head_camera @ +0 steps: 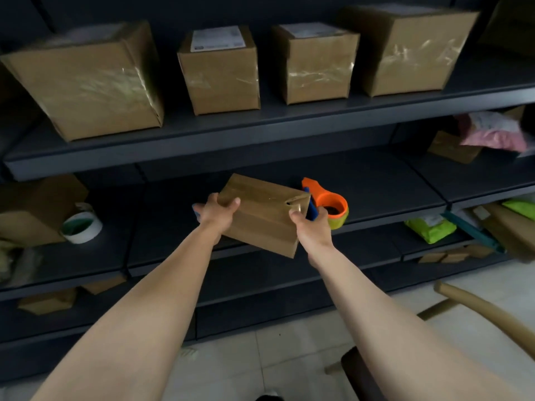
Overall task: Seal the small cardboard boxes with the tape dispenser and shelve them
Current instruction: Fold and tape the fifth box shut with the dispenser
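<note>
Just in front of the middle shelf (376,186), a small box (260,215) is held tilted in the air between both hands, its far corner over the shelf's front edge. The left hand (215,214) grips the box's left edge, thumb on top and fingers curled underneath. The right hand (314,230) holds the dispenser (330,202) against the box's right side: its fingers wrap the blue part while the thumb presses on the box's top corner. The dispenser's orange handle points away toward the back of the shelf, and its yellowish roll sits just right of the hand. Glossy tape runs across the box's top. On the top shelf (260,131) stand four taped boxes (220,73) in a row, two with white labels. At the left of the middle shelf a white tape roll (82,227) leans beside another carton (34,209). Green packets (431,228) lie lower right, and a chair (486,311) stands on the tiled floor.
</note>
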{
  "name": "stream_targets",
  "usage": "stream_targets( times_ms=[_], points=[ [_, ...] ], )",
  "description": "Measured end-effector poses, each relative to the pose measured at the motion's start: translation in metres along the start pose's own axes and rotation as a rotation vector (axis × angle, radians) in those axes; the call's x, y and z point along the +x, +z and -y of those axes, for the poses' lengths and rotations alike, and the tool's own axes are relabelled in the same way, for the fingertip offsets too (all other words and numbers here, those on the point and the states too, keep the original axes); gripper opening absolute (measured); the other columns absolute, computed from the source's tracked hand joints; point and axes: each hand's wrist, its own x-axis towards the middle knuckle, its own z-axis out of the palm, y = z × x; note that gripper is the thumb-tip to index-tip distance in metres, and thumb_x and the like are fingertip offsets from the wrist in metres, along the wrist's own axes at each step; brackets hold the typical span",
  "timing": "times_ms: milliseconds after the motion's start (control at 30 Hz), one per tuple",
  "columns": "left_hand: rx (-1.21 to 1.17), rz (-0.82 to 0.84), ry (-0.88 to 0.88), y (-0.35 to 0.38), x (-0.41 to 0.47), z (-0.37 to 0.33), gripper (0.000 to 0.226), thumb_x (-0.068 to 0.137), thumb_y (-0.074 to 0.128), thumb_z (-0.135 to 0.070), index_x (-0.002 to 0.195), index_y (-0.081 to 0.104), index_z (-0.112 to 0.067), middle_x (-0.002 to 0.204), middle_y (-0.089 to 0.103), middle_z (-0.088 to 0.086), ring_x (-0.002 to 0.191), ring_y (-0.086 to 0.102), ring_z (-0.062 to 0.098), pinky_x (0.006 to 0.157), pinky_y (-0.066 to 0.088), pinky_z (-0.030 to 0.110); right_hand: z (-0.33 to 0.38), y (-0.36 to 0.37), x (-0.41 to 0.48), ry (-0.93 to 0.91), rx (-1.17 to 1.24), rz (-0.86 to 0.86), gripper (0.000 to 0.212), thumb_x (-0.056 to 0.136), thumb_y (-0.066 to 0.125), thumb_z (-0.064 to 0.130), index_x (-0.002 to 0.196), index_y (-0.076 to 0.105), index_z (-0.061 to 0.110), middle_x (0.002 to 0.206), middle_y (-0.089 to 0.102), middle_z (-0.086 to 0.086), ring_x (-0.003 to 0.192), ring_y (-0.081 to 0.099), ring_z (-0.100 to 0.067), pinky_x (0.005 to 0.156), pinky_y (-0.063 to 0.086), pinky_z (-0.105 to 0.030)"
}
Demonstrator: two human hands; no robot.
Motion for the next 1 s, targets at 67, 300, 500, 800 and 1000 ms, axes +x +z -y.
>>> stream_targets(
  times_ms=[67, 300, 500, 800, 1000],
  points=[
    [-0.013, 0.015, -0.011, -0.001, 0.015, -0.002, 0.069, 0.091, 0.054, -0.048, 0.148, 0.022, -0.027, 0.147, 0.016, 0.012, 0.122, 0.042, 0.034, 0.089, 0.040, 0.036, 0.002, 0.010, 0.007, 0.004, -0.017, -0.008, 0.080, 0.091, 0.061, 0.035, 0.153, 0.012, 0.023, 0.149, 0.040, -0.008, 0.129, 0.046, -0.031, 0.106, 0.040, -0.043],
    [-0.110, -0.086, 0.046, 0.012, 0.032, -0.023, 0.060, 0.087, 0.065, -0.031, 0.131, 0.029, -0.014, 0.137, 0.031, 0.012, 0.117, 0.047, 0.032, 0.083, 0.039, 0.031, 0.008, 0.029, 0.020, 0.029, -0.082, 0.032, 0.086, 0.087, 0.062, 0.049, 0.152, 0.016, 0.018, 0.146, 0.043, -0.009, 0.128, 0.047, -0.029, 0.101, 0.042, -0.035],
    [0.116, -0.050, 0.245, 0.022, 0.015, -0.021, 0.038, 0.083, 0.068, -0.037, 0.108, 0.048, -0.016, 0.128, 0.036, 0.008, 0.115, 0.040, 0.024, 0.092, 0.040, 0.034, 0.027, 0.017, 0.046, -0.021, -0.128, -0.061, 0.057, 0.095, 0.051, 0.046, 0.142, 0.041, 0.017, 0.134, 0.053, -0.011, 0.119, 0.053, -0.031, 0.100, 0.043, -0.042],
    [0.016, 0.010, 0.300, 0.019, -0.007, -0.006, 0.030, 0.088, 0.065, -0.023, 0.117, 0.059, -0.019, 0.136, 0.040, -0.001, 0.118, 0.042, 0.012, 0.088, 0.033, 0.019, 0.020, 0.016, 0.055, 0.072, -0.101, 0.137, 0.039, 0.094, 0.056, 0.041, 0.124, 0.060, 0.017, 0.111, 0.059, -0.002, 0.097, 0.050, -0.019, 0.080, 0.037, -0.032],
    [-0.091, 0.177, 0.264, 0.017, -0.010, -0.006, 0.050, 0.089, 0.064, -0.020, 0.137, 0.048, -0.021, 0.152, 0.028, -0.009, 0.138, 0.028, 0.011, 0.096, 0.025, 0.015, 0.014, 0.015, 0.062, 0.159, -0.019, 0.215, 0.040, 0.088, 0.067, 0.033, 0.124, 0.062, 0.016, 0.120, 0.064, -0.008, 0.111, 0.058, -0.025, 0.101, 0.046, -0.043]
  ],
)
